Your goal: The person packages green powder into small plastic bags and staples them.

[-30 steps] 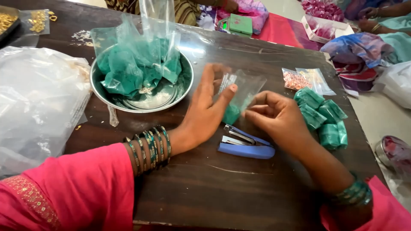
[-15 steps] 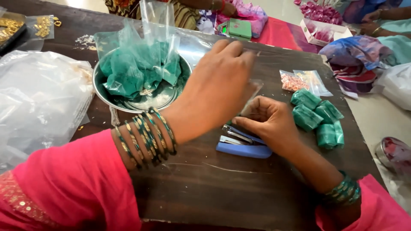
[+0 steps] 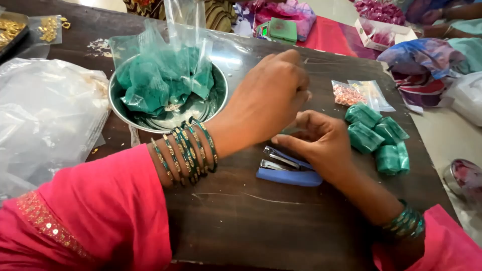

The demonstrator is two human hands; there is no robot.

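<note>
Just below both hands (image 3: pixel 301 120), blue stapler (image 3: pixel 288 170) lies; untouched.

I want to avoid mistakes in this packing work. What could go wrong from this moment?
The left hand covers the right hand, so what they hold is hidden and could be folded badly. The blue stapler lies just under the right hand and might pinch a finger. The finished green packets sit near the table edge and could get knocked off.

Soft daylight falls from the far side, leaving a pale glare on the dark table (image 3: pixel 251 60) and a shine in the steel bowl (image 3: pixel 165 118). Shadows are faint. The near sleeve (image 3: pixel 90 216) and picture edges look slightly soft.
</note>
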